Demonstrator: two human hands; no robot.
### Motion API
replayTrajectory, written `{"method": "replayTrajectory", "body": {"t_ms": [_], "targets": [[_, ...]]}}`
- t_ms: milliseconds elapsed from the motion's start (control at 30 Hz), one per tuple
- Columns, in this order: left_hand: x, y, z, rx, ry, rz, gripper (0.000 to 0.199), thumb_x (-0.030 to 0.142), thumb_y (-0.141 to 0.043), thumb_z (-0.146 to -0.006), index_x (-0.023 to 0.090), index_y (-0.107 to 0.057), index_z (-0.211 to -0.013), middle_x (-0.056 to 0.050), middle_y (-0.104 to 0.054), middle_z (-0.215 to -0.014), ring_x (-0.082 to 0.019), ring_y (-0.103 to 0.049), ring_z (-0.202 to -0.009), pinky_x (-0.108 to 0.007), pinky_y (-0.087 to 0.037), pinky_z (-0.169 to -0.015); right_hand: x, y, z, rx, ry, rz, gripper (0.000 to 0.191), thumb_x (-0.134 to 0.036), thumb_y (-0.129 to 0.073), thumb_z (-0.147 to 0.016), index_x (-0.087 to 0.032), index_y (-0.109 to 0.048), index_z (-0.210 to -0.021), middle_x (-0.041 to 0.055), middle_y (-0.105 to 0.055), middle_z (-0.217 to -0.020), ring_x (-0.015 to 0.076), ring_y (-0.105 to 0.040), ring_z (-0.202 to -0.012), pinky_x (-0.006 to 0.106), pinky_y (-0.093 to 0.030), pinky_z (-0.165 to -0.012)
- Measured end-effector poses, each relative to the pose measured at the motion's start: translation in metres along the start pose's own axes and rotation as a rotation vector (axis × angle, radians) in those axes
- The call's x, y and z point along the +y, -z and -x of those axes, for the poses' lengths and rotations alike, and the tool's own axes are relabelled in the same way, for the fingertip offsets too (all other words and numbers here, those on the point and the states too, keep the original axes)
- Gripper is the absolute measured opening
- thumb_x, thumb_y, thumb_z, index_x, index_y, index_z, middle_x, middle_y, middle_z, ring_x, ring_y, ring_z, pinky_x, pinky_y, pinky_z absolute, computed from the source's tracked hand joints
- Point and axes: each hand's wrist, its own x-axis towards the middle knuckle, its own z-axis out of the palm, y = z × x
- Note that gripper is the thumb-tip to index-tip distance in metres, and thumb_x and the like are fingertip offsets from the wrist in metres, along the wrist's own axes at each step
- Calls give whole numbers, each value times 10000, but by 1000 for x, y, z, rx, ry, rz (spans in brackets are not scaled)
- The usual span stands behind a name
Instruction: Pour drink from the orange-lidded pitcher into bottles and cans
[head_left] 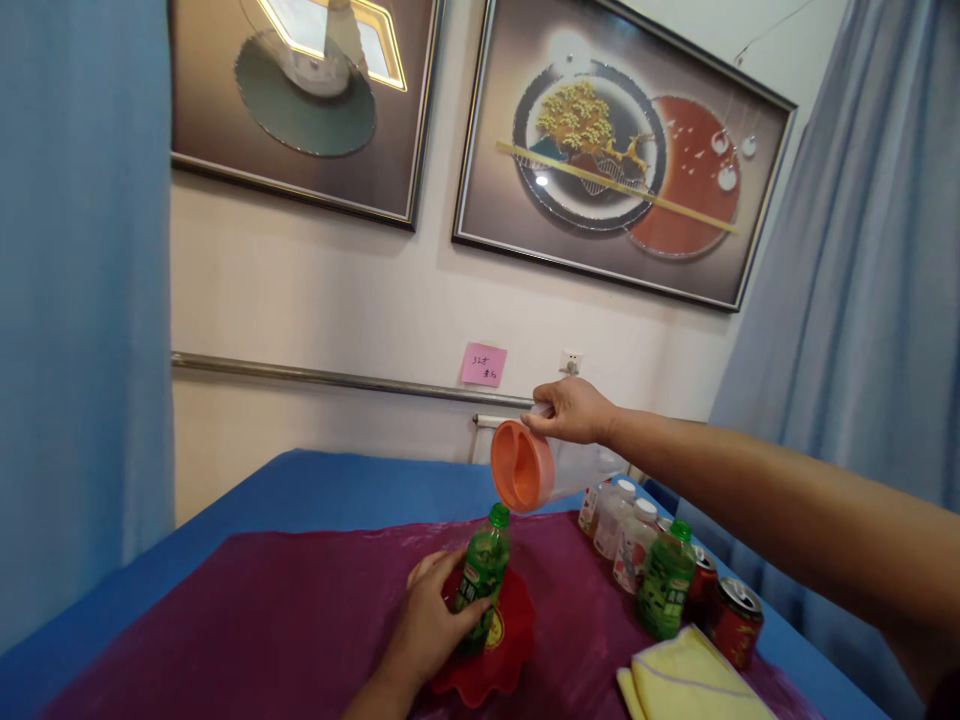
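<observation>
My left hand [433, 615] is wrapped round a green bottle [486, 568] with a green cap, upright over a red scalloped plate [514, 655]. In my right hand [571, 410] is the handle of a clear plastic pitcher [574, 470], which has an orange lid [523, 466]. The pitcher is tipped on its side, its lid facing left, just above and behind the bottle's cap. No stream of liquid shows between the two. How the bottle's base rests on the plate is partly hidden by my hand.
On the right stand a second green bottle [666, 580], several white-capped bottles [636, 545] and red cans [736, 620]. A folded yellow cloth [694, 680] lies in front of them. A maroon sheet [300, 610] covers part of the blue surface [315, 485]. Blue curtains [82, 300] flank both sides.
</observation>
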Motion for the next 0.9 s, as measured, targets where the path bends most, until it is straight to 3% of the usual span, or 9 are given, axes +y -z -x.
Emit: {"method": "replayTrajectory", "body": {"t_ms": [900], "targets": [[2, 1, 0, -1, -2, -10, 617, 340, -804, -588, 192, -719, -1180, -123, -698, -1207, -343, -607, -1183, -485, -449, -1057, -3, -1, 0, -35, 21, 6, 343, -492, -580, -824, -220, -521, -624, -18, -483, -555, 129, -385, -545, 302, -220, -555]]}}
